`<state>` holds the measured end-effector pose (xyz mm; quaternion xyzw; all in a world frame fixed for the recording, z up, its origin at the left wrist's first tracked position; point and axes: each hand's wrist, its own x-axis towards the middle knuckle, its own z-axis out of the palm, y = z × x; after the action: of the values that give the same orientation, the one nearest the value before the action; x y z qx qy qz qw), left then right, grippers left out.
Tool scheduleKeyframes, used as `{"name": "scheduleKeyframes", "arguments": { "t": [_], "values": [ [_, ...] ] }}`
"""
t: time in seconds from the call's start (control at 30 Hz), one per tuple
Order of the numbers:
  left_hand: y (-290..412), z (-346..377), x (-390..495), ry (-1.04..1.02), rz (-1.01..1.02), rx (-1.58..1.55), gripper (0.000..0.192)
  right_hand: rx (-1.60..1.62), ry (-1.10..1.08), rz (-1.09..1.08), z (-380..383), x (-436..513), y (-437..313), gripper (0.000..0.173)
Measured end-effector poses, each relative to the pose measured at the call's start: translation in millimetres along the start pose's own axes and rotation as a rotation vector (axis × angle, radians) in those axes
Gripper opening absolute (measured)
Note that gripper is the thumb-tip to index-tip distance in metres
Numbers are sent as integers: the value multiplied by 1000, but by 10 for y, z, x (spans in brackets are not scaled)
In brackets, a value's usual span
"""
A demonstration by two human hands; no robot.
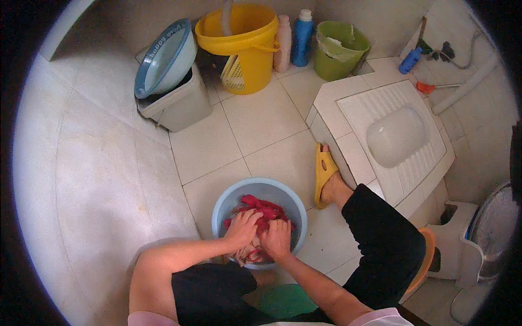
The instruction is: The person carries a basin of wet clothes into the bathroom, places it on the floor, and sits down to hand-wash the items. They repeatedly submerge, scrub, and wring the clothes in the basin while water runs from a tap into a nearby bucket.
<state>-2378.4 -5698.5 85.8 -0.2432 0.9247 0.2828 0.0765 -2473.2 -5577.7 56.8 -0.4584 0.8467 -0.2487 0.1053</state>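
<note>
A light blue plastic basin (299,203) stands on the floor between my legs, with wet red cloth (267,208) and some beige patterned cloth (248,254) in it. My left hand (244,229) is inside the basin, its fingers bent over the red cloth. Beside it, my right hand (277,238) has its fingers curled into the same red cloth. Both hands are on the bunched fabric, and the undersides of the fingers are hidden.
A squat toilet (355,108) on a tiled step is at the right. Along the back stand a grey bin (185,106) with a tilted basin (175,61), a yellow bucket (255,65), bottles (302,38) and a green bin (336,61). A plastic stool (452,252) is at lower right.
</note>
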Motion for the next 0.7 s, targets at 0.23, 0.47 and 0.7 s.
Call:
{"name": "scheduleKeyframes", "arguments": {
  "t": [0.23, 0.47, 0.7],
  "values": [
    [-405, 358, 567, -2, 87, -18, 37, -125, -97, 118, 380, 338, 324, 22],
    [-595, 548, 1131, -233, -32, 96, 31, -169, -581, 208, 816, 739, 710, 30],
    [-381, 113, 1015, -247, -252, -190, 34, 539, -378, 584, 433, 955, 565, 34]
  ]
}}
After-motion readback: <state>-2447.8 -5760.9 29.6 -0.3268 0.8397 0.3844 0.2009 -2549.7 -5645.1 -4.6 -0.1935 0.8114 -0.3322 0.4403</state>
